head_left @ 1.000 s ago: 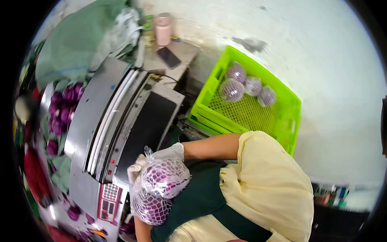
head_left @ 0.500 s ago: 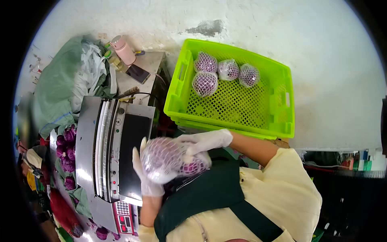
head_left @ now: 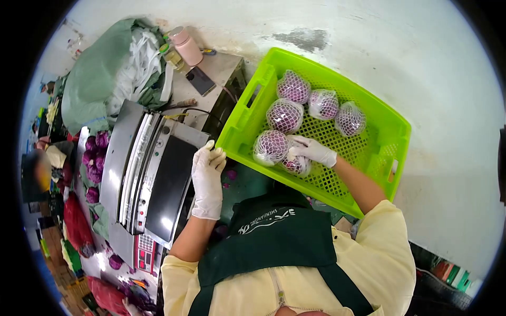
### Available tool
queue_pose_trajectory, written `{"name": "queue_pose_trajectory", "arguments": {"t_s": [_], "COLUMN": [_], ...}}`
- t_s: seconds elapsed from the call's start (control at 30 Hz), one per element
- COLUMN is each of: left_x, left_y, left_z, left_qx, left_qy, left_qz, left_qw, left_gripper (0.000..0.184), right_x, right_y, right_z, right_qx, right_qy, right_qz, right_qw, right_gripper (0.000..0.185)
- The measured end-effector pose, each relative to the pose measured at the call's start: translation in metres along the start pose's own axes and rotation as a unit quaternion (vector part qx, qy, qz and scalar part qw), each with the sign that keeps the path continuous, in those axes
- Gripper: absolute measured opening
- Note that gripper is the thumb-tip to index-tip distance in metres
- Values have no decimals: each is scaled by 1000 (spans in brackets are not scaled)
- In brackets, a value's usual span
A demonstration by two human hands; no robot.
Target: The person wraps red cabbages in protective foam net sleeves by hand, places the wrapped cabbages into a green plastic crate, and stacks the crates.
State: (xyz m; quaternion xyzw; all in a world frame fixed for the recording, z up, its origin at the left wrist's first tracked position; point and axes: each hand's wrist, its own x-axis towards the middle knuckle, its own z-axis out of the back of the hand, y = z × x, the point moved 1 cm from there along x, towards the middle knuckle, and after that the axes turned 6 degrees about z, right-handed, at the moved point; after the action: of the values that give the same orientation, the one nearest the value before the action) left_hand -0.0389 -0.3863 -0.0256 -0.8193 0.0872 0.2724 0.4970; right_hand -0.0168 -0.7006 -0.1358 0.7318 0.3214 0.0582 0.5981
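Observation:
My right hand (head_left: 314,151), in a white glove, is inside the green crate (head_left: 394,138), its fingers closed over a purple cabbage (head_left: 297,165) wrapped in white netting and clear film. Against that one, at the crate's near left corner, sits another netted cabbage (head_left: 271,147). Several more netted cabbages, such as this one (head_left: 285,115), lie farther back in the crate. My left hand (head_left: 207,179), also gloved, is outside the crate by its near left corner. Its fingers are loosely bent with nothing visible in them; whether they touch the rim I cannot tell.
Left of me stands a wrapping machine (head_left: 171,181) with a black plate, beside a keypad scale (head_left: 145,253). Behind it, a table (head_left: 227,66) holds a phone (head_left: 200,81) and a pink bottle (head_left: 186,46). Unwrapped purple cabbages (head_left: 95,163) lie at far left.
Two netted cabbages, held between both hands before my chest, have gone into the crate's near left corner. My left hand has let go and come away; my right hand has moved in with them.

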Motion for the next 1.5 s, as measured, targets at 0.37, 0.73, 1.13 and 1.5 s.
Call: {"name": "queue_pose_trajectory", "arguments": {"t_s": [0.37, 0.73, 1.13, 1.5], "left_x": [-95, -89, 106, 164], "left_y": [-13, -127, -323, -320], "left_z": [160, 437, 705, 678], "left_qx": [56, -23, 509, 513], "left_qy": [-216, -379, -553, -391], "left_qz": [-189, -381, -265, -380], "left_qw": [956, 843, 604, 663], "left_gripper": [21, 30, 84, 61], "right_x": [45, 215, 256, 250], "right_y": [88, 33, -17, -16], "right_z": [-132, -268, -264, -254], "right_qx": [-606, -503, -473, -447], "right_qy": [-149, -245, -419, -391], "right_qz": [289, 279, 181, 128], "right_qw": [726, 780, 753, 794], "right_gripper": [29, 45, 37, 39]}}
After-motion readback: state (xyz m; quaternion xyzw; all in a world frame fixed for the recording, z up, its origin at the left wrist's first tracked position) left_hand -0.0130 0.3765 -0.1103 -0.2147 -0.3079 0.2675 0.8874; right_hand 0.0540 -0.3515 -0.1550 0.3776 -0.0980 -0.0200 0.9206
